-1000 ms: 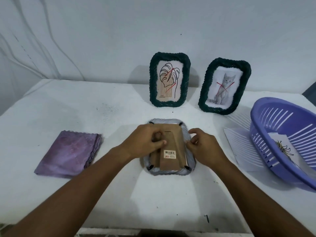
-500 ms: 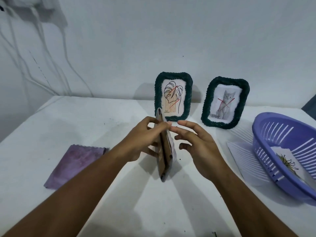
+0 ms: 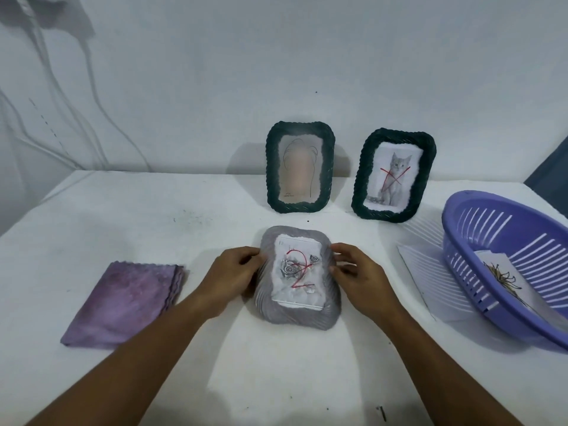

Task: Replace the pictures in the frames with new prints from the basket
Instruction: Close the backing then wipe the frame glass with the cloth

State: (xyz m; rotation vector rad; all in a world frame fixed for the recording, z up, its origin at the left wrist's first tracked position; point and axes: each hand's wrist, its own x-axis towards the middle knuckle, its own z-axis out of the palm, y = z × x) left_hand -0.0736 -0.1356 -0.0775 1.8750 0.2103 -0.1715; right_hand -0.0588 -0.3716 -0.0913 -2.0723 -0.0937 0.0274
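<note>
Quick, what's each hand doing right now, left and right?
Left hand: closed on the left edge of the grey frame.
Right hand: closed on the frame's right edge.

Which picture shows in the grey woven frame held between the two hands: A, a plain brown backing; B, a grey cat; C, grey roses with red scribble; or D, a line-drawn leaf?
C: the grey woven frame between the left hand and right hand shows grey roses under red scribble.
</note>
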